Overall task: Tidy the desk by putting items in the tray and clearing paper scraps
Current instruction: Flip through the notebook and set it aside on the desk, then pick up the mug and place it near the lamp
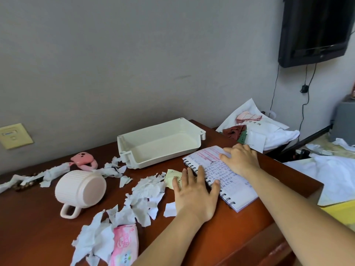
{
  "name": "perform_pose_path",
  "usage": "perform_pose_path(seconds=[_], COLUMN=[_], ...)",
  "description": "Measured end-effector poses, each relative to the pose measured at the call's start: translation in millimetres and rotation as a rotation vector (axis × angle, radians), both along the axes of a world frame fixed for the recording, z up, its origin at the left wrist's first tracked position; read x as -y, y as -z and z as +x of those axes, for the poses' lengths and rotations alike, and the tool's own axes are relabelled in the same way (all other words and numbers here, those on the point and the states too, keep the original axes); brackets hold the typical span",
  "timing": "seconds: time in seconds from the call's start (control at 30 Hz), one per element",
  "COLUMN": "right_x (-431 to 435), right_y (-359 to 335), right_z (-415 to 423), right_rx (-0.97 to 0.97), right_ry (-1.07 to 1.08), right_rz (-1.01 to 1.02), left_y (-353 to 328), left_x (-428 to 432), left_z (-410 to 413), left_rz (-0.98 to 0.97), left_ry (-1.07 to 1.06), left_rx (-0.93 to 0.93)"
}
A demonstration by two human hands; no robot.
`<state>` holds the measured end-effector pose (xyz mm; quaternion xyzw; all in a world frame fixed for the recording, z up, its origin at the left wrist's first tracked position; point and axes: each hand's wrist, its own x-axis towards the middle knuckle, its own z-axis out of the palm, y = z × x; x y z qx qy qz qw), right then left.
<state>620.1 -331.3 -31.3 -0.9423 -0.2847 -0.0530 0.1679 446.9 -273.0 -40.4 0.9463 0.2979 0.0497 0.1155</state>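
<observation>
Both hands flat, fingers spread, on the spiral notebook [221, 175]: left hand [194, 191] at its binding, right hand [240, 160] on the far page. Tray [159, 144] sits just beyond them.

Writing on notebook [236, 189] — too small to read.

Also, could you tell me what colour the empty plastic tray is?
The plastic tray is cream-white, clearest in the head view.

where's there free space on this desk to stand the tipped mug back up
The tray has a bare floor. Bare desk also lies front-left, bordered by the mug and the paper scraps, and near the front edge below the notebook. The middle, from mug to notebook, is crowded with scraps.
</observation>
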Motion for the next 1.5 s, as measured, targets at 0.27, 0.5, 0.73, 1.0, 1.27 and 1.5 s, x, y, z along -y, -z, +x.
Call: perform_pose_path(seconds=[0.27, 0.5, 0.73, 1.0, 1.27, 1.5], right_x=[10.5, 16.5, -19.4, -78.7, -148.4, -187.4], right_y=[-6.6, -39.8, -92.1, -102.1, -101.6, -94.2], right_z=[-36.1, -74.1, -139.3, -231.8, -305.4, -320.0], right_rx=[-0.11, -0.152, -0.048, 0.033, 0.049, 0.12], right_ry=[-0.08, -0.166, -0.349, -0.612, -0.773, -0.723], right_rz=[-0.122, -0.296, -0.332, -0.327, -0.294, -0.398], left_y=[-4.9, -47.8, -100.3, -110.8, -93.5, -63.1], left_x=[2.4, -16.0, -61.9, -106.0, -155.7, -185.2], left_z=[-4.2, -26.4, -97.8, -209.1, -292.3, -299.8], left_rz=[-0.015, 0.084, 0.159, 0.198, 0.022, -0.187], left_ry=[0.004, 0.093, 0.064, 0.011, -0.142, -0.163], left_rx=[-0.026, -0.064, -0.133, -0.197, -0.218, -0.204])
